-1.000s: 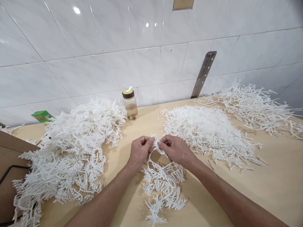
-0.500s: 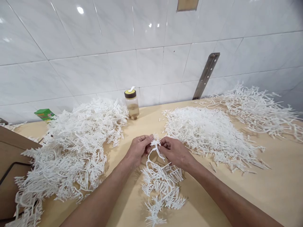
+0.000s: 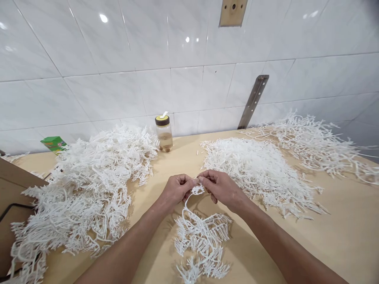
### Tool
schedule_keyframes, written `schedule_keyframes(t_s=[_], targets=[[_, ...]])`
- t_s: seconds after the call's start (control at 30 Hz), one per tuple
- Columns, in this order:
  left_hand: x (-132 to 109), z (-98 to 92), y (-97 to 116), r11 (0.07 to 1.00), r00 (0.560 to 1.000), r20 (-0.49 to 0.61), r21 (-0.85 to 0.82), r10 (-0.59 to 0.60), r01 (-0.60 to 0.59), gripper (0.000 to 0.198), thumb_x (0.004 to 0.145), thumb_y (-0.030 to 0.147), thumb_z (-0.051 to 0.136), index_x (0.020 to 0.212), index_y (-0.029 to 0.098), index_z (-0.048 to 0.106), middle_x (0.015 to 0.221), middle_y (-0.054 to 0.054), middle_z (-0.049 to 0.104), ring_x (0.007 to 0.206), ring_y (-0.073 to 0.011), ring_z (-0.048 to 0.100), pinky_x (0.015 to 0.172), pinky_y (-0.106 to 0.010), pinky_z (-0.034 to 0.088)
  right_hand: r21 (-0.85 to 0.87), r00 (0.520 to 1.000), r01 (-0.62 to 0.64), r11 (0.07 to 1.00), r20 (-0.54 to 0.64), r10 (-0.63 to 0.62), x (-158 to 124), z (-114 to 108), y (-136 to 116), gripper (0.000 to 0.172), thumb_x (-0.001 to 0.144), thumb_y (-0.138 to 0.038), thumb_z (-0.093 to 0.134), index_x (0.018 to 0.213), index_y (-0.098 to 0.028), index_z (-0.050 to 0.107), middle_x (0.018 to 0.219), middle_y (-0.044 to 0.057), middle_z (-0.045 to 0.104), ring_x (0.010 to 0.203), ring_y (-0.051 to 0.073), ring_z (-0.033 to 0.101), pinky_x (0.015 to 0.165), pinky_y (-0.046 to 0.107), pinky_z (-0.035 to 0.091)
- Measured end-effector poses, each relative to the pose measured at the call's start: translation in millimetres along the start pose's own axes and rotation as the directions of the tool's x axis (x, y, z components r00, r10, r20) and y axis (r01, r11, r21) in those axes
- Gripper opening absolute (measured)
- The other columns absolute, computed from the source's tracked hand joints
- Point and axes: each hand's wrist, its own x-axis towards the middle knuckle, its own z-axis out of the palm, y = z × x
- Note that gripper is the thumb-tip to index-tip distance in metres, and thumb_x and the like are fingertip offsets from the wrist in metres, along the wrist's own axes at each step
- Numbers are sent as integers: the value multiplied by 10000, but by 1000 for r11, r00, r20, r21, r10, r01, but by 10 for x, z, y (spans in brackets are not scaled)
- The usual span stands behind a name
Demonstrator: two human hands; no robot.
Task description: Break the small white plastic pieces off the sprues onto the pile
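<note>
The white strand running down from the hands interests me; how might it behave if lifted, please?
The white strand would probably bend rather than stay stiff, since it curves between the fingers and the table. It is likely light, as it looks thin with gaps between its branches. It may also snag on itself, since many branches lie crossed.

Workshop-like spot, heaped white branching pieces, pale tabletop, tiled wall

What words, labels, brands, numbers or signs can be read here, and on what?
None can be read.
Green box: printed marks, too small and blurred to read.
Bottle: no lettering visible.
Brown panel: no lettering visible.
</note>
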Motion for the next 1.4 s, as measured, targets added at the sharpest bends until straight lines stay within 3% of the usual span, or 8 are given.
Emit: schedule_keyframes(t_s=[0.23,0.43,0.63,0.83,0.97,1.03,1.17,1.4], targets=[[-2,21,3,994,998,-59,-106,5,-12,481,708,601,737,639,157,563,472,43,480,404,-62,399,422,-202,295,81,1000,-17,997,9,16,68,58,140,273,806,-445,650,796,-174,614,578,-40,555,392,83,493,379,211,438],[21,2,-48,958,995,82,-284,63,-38,443,717,467,794,980,135,663,776,-40,658,637,-122,602,609,-242,463,123,965,-11,992,-259,42,59,146,62,188,785,-382,635,796,-196,610,609,-26,592,391,105,493,380,246,443],[2,41,-58,972,979,145,-206,141,-110,451,635,306,860,990,123,650,862,-69,682,734,-156,638,700,-287,501,-74,892,58,996,-443,-85,24,177,-5,119,781,-302,600,788,-189,636,671,18,661,569,153,590,502,253,465],[45,-21,-86,982,986,140,-174,93,-67,390,718,318,776,1042,132,664,629,21,577,474,-68,490,473,-197,346,119,918,60,991,-397,-8,30,179,-6,107,779,-296,602,804,-193,588,490,-48,566,388,122,518,429,243,440],[78,-49,-66,982,989,124,-177,81,-58,378,670,297,793,990,124,691,579,50,520,414,-25,345,428,-188,218,191,931,88,978,-365,-13,25,194,-26,125,757,-303,634,775,-191,582,488,-54,562,381,113,515,417,236,453],[72,-37,-38,986,992,87,-149,91,-77,372,647,295,801,961,121,701,579,48,530,423,-26,332,439,-191,225,204,935,93,975,-354,-15,17,203,-44,133,748,-306,643,765,-187,588,503,-54,562,384,108,513,408,231,453],[32,-9,3,980,981,-1,-46,193,-193,318,685,352,773,897,121,721,672,-8,623,553,-84,479,524,-208,345,206,945,81,975,-326,-10,-4,212,-72,112,749,-289,633,766,-188,589,516,-64,550,365,91,499,390,215,431],[-2,-8,-38,959,957,-101,108,272,-261,341,780,480,687,737,143,655,481,72,389,453,-65,324,457,-205,264,256,968,54,965,-251,12,5,254,-13,128,760,-304,650,766,-194,585,493,-67,542,363,100,511,377,211,409]])
